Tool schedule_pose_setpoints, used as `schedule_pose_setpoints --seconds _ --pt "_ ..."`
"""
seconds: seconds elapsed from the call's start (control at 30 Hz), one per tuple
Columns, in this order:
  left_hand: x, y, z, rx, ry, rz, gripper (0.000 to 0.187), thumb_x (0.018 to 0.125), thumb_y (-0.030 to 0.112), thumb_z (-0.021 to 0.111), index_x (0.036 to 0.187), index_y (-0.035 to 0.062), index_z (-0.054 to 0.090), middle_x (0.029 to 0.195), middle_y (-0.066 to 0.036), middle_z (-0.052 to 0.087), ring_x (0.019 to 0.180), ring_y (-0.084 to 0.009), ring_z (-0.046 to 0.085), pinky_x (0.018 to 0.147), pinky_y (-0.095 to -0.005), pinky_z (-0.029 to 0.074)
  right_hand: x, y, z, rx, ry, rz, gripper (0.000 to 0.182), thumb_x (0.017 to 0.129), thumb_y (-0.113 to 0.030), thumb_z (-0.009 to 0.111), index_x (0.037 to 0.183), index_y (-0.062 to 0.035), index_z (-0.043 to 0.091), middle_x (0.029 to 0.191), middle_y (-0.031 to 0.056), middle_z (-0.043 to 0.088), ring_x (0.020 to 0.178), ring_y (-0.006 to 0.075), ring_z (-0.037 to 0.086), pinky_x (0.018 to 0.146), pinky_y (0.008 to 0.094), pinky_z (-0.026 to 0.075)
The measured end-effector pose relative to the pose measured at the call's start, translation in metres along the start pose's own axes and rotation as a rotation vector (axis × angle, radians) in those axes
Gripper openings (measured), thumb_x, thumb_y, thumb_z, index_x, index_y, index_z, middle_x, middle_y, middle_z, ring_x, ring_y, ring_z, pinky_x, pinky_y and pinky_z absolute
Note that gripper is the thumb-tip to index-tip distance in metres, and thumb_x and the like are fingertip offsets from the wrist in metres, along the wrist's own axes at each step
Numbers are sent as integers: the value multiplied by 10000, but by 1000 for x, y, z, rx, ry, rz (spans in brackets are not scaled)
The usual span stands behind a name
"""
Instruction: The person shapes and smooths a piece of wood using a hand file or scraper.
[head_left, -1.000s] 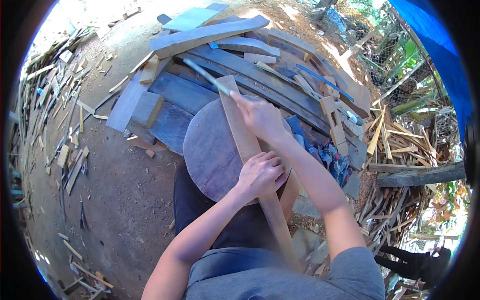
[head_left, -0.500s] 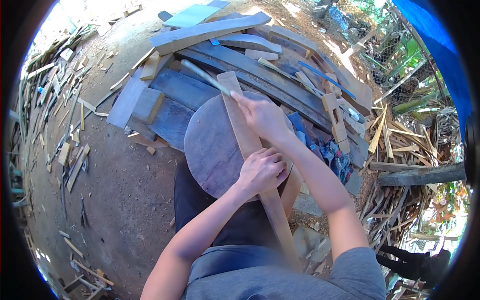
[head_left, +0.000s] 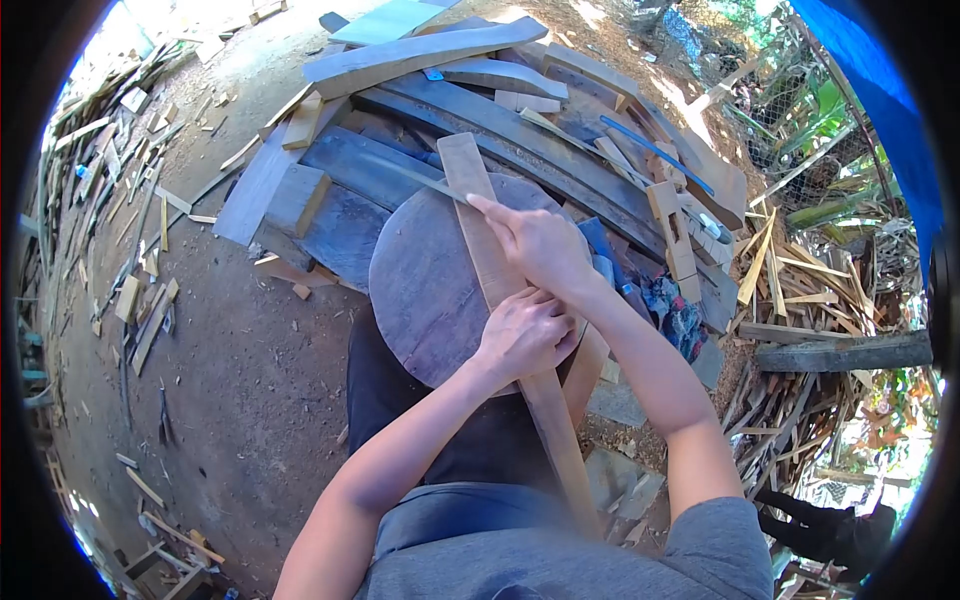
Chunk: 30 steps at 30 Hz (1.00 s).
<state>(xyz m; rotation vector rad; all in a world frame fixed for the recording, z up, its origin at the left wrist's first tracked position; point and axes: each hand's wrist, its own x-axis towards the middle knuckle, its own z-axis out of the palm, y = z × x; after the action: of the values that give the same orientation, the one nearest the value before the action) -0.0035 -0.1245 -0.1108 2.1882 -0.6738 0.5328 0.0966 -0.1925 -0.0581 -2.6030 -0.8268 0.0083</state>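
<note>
A long wooden board (head_left: pixel 466 170) lies across a round wooden disc (head_left: pixel 425 290) and reaches back towards my body. My left hand (head_left: pixel 522 335) is wrapped round the board near the disc's front edge. Farther along, my right hand (head_left: pixel 535 240) grips the end of a long thin tool, like a file or rasp (head_left: pixel 405 172), with its index finger stretched along it. The tool crosses over the board and points to the upper left. Its handle is hidden in my right hand.
Stacked planks (head_left: pixel 430 50) lie beyond the disc. A wooden block (head_left: pixel 297 200) stands at their left, a slotted piece (head_left: pixel 672 235) at their right. A blue strip (head_left: pixel 655 152) and patterned cloth (head_left: pixel 672 315) lie nearby. Scraps (head_left: pixel 150 325) litter the ground; a dark-clothed person (head_left: pixel 835 530) is lower right.
The thin tool has swung lower and blurs less clearly against the planks. My right hand has shifted slightly right and down. My left hand keeps its hold on the board.
</note>
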Motion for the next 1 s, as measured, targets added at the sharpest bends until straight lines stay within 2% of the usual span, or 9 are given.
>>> schedule_pose_setpoints --seconds 0.17,0.23,0.4,0.67,0.73,0.8,0.83,0.9,1.0 --pt "2 6 -6 53 -117 -27 69 717 147 690 671 96 697 776 -47 696 768 -236 675 722 -380 557 18 7 22 -77 109 -58 374 990 -261 554 1348 -334 637 710 154 693 620 340 702 539 465 561" --pt "2 4 -4 -3 35 0 70 712 146 692 665 95 689 762 -45 687 774 -234 674 726 -372 555 7 6 22 -125 107 -70 380 988 -259 554 1351 -338 634 706 146 690 617 340 700 538 457 563" --pt "-1 0 -2 14 7 -8 61 711 144 692 675 95 687 763 -41 686 789 -231 674 723 -372 554 -26 15 4 -104 59 -46 403 1010 -275 542 1402 -351 595 670 140 648 574 333 669 536 447 545" --pt "1 4 -7 51 -56 -3 107 738 134 691 644 99 653 704 -23 635 751 -218 651 675 -364 538 58 13 23 -85 135 69 388 1005 -287 545 1384 -342 609 776 187 701 687 377 704 608 487 564" --pt "3 4 -6 41 -55 -6 120 738 134 692 635 99 641 691 -29 621 742 -221 646 671 -365 538 56 17 21 -85 134 78 385 1005 -285 546 1380 -341 610 786 193 702 692 387 703 614 493 564" --pt "3 3 -4 21 -16 7 121 739 133 692 633 101 642 689 -30 621 743 -221 647 671 -365 538 24 21 22 15 163 -29 381 1007 -288 547 1380 -335 611 764 194 693 670 390 697 606 500 559" --pt "2 1 -2 2 19 18 122 740 132 692 631 103 644 686 -30 621 744 -221 648 671 -365 538 5 19 16 9 155 -29 381 1007 -288 547 1380 -335 611 764 194 693 670 390 697 606 500 559" --pt "4 -1 -3 -13 37 18 122 740 132 690 631 103 644 690 -31 623 744 -221 649 672 -366 539 -24 10 -2 -10 -49 72 376 1007 -287 549 1374 -328 618 770 198 694 683 388 700 606 505 555" --pt "-1 0 1 -32 10 -1 133 764 167 675 649 103 657 712 -31 626 773 -214 640 703 -362 533 -15 4 -6 -89 -75 117 369 1008 -291 545 1366 -323 625 796 197 705 688 391 702 609 495 565"
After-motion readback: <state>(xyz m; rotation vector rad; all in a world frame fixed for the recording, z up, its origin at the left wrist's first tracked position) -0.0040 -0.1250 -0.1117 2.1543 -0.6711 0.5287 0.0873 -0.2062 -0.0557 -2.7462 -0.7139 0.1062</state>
